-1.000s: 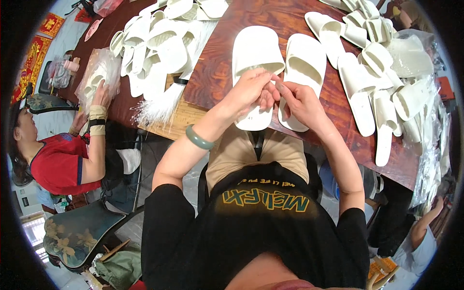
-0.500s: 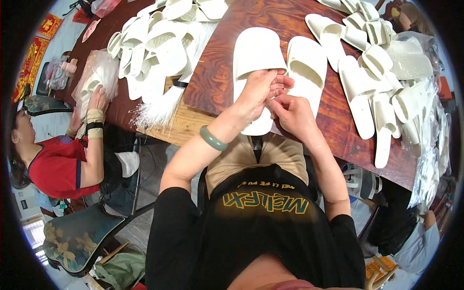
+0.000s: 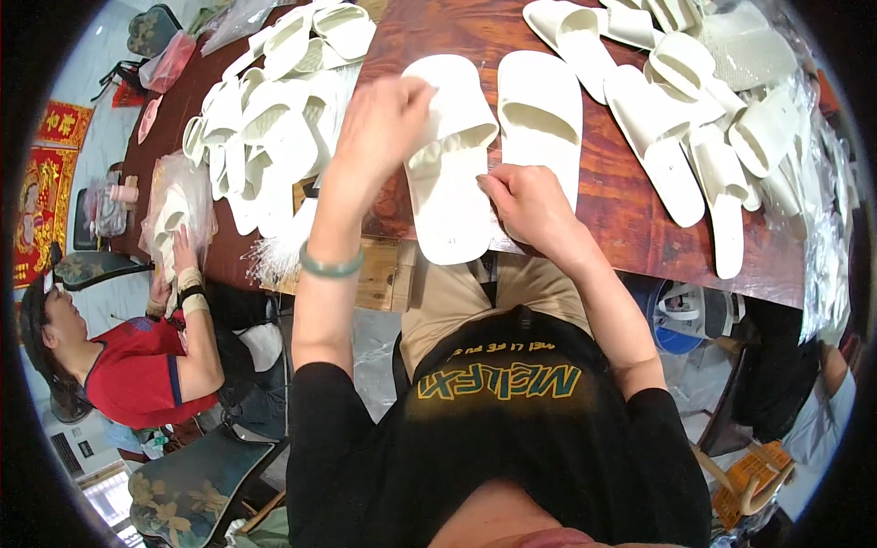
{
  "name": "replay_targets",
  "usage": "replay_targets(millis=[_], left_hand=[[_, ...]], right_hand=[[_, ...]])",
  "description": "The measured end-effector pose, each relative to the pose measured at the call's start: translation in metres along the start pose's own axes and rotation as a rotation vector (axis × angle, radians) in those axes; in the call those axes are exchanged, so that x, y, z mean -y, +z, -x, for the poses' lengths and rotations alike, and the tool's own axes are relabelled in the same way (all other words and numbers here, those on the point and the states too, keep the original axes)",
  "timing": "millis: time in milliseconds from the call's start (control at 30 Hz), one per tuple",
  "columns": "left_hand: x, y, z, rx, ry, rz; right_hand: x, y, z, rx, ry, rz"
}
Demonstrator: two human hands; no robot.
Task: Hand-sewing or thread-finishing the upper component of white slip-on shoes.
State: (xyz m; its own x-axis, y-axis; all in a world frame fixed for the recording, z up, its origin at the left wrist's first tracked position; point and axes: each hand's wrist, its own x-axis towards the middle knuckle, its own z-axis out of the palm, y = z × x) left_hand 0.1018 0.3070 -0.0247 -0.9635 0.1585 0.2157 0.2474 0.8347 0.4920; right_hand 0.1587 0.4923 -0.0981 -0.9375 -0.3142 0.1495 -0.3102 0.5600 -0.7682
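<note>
Two white slide slippers lie side by side in front of me on the wooden table: the left slipper [image 3: 449, 210] reaches past the near edge, the right slipper [image 3: 541, 100] lies beside it. My left hand [image 3: 384, 123], smeared by motion, is raised by the strap of the left slipper; whether its fingers hold anything does not show. My right hand [image 3: 537, 212] is over the heel part of the right slipper, fingers curled and thumb pressed in a pinch. Anything inside that pinch is too small or hidden. Thin white plastic strands [image 3: 279, 256] lie in a bundle left of my left forearm.
White slippers are heaped at the left [image 3: 274, 119] and at the right [image 3: 671, 137], beside clear plastic bags [image 3: 822, 219]. At the far left a co-worker [image 3: 128, 365] in red handles a slipper in a clear bag [image 3: 174, 215]. A blue basin [image 3: 676, 329] stands below the right table edge.
My hands, together over the slippers before, have parted. The left one moved up and left; the right one stays low, pinched. The view has shifted a little, and both slippers appear further left.
</note>
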Motion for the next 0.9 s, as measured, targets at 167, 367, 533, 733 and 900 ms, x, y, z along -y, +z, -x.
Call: replay_targets(millis=[167, 367, 533, 733, 900], left_hand=[[0.015, 0.053, -0.097, 0.023, 0.114, -0.305], [0.011, 0.088, -0.121, 0.365, -0.024, -0.456], [0.041, 0.095, -0.117, 0.086, -0.025, 0.466], [0.016, 0.093, -0.11, 0.261, 0.214, 0.757], [0.011, 0.105, -0.113, 0.308, 0.261, 0.652]], right_hand=[[-0.005, 0.005, -0.001, -0.013, -0.033, 0.018], [-0.003, 0.0, 0.003, 0.028, 0.006, -0.004], [-0.003, -0.024, 0.018, 0.014, -0.071, -0.048], [0.009, -0.045, 0.031, -0.282, -0.273, 0.501], [0.013, -0.031, 0.035, -0.309, -0.49, 0.65]])
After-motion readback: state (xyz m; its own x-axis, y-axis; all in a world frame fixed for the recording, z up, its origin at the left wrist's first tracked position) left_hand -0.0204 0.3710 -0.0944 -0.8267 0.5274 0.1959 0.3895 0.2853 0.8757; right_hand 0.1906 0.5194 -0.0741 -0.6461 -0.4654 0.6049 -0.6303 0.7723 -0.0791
